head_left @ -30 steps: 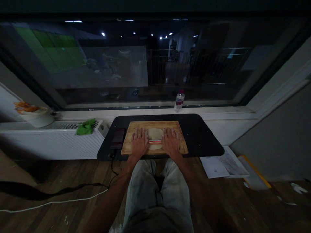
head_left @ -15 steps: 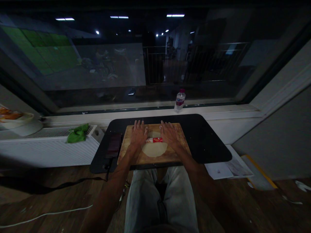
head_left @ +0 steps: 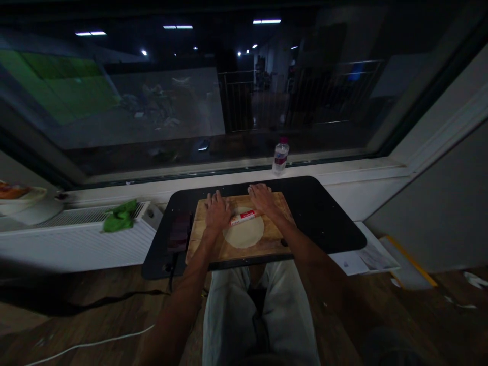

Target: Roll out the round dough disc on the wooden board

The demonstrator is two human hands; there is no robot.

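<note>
A rolling pin point(head_left: 244, 218) with a red-and-white label lies slanted across a round, pale sheet of dough point(head_left: 244, 236), its right end farther from me. The dough is flat on a wooden board point(head_left: 198, 221). My left hand point(head_left: 217, 211) is over the pin's left end, fingers bent and pointing away from me. My right hand point(head_left: 263, 198) curls over the right end, near the board's far edge. Both hands cover the pin's ends, so only its labelled middle shows.
Under the board is a black tabletop point(head_left: 324, 218), with a dark stacked object point(head_left: 179, 231) at its left. A bottle point(head_left: 280, 158) stands on the windowsill. A green cloth point(head_left: 120, 216) drapes over the radiator point(head_left: 99, 244); papers point(head_left: 358, 259) lie beyond the table's right side.
The pin has turned from nearly level to slanted, its right end going away from me. My right hand moved farther out, and its stretched fingers are now curled. My left fingers bend more.
</note>
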